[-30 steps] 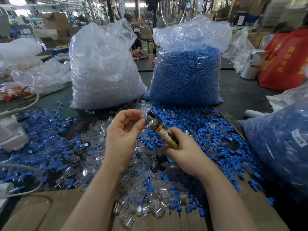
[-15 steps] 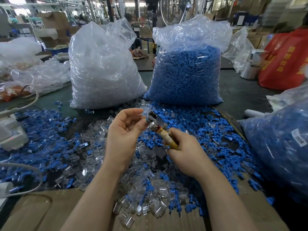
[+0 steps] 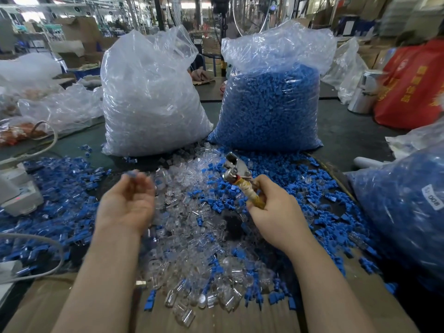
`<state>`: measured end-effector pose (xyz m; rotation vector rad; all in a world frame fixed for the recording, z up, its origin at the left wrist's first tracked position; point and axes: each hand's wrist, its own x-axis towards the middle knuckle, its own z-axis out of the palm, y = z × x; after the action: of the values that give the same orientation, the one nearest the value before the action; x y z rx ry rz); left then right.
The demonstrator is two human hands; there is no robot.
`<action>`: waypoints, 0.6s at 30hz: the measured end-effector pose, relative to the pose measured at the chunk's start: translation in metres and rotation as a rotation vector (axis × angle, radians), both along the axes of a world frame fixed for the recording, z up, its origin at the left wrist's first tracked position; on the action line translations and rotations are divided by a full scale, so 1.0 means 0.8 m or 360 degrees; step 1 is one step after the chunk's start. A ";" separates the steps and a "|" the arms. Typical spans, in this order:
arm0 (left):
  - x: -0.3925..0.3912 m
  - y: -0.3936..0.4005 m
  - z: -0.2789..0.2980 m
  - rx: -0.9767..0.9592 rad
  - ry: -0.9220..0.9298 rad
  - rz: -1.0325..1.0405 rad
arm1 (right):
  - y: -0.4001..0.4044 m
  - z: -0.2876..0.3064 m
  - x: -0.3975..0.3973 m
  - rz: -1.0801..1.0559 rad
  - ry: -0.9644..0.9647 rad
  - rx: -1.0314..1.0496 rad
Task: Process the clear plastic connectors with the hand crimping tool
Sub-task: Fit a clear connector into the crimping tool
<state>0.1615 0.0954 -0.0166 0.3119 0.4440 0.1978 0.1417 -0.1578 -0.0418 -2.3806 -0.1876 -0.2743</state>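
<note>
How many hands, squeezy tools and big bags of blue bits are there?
Hands: 2, left hand and right hand
Crimping tool: 1
Bags of blue bits: 2, middle bag and right bag
Total: 5

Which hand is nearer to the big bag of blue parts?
Right. The right hand sits below the blue bag; the left hand is further left, below the clear bag.
</note>
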 end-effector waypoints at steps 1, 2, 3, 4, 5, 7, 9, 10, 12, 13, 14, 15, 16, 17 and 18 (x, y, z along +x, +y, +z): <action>-0.001 0.014 -0.002 -0.0177 0.0010 0.0109 | -0.001 -0.001 0.001 -0.0020 -0.0032 -0.0042; -0.001 0.027 -0.004 -0.0301 0.0019 0.0214 | -0.001 -0.001 0.001 -0.0045 -0.0057 -0.0087; -0.002 0.037 -0.005 -0.0380 0.0026 0.0310 | -0.001 -0.001 0.001 -0.0076 -0.0074 -0.0136; -0.002 0.045 -0.007 -0.0426 0.0031 0.0398 | -0.001 -0.001 0.001 -0.0112 -0.0091 -0.0190; -0.002 0.050 -0.007 -0.0461 0.0029 0.0475 | -0.001 -0.002 0.002 -0.0148 -0.0107 -0.0245; -0.004 0.056 -0.007 -0.0499 0.0031 0.0588 | -0.002 -0.002 0.002 -0.0220 -0.0126 -0.0326; -0.005 0.057 -0.009 -0.0480 0.0050 0.0608 | -0.002 -0.003 0.002 -0.0288 -0.0136 -0.0364; -0.006 0.055 -0.008 -0.0450 0.0057 0.0576 | -0.002 -0.003 0.002 -0.0314 -0.0140 -0.0365; -0.006 0.046 -0.006 -0.0289 0.0075 0.0425 | 0.000 -0.003 0.002 -0.0346 -0.0120 -0.0327; -0.004 0.039 -0.005 -0.0101 0.0097 0.0295 | 0.001 -0.004 0.002 -0.0353 -0.0094 -0.0292; -0.003 0.029 -0.002 0.0174 0.0120 0.0142 | 0.001 -0.004 0.003 -0.0359 -0.0063 -0.0249; -0.002 0.018 -0.001 0.0530 0.0132 -0.0024 | 0.002 -0.005 0.003 -0.0366 -0.0038 -0.0208; -0.003 0.004 0.000 0.0970 0.0129 -0.0179 | 0.002 -0.005 0.004 -0.0374 -0.0023 -0.0177; -0.005 -0.011 0.000 0.1471 0.0100 -0.0315 | 0.003 -0.006 0.004 -0.0383 -0.0014 -0.0157; -0.007 -0.027 -0.001 0.1956 0.0034 -0.0436 | 0.003 -0.006 0.005 -0.0390 -0.0007 -0.0144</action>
<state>0.1558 0.0738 -0.0176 1.5708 0.2472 0.1794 0.1454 -0.1550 -0.0467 -2.4940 0.0926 -0.3933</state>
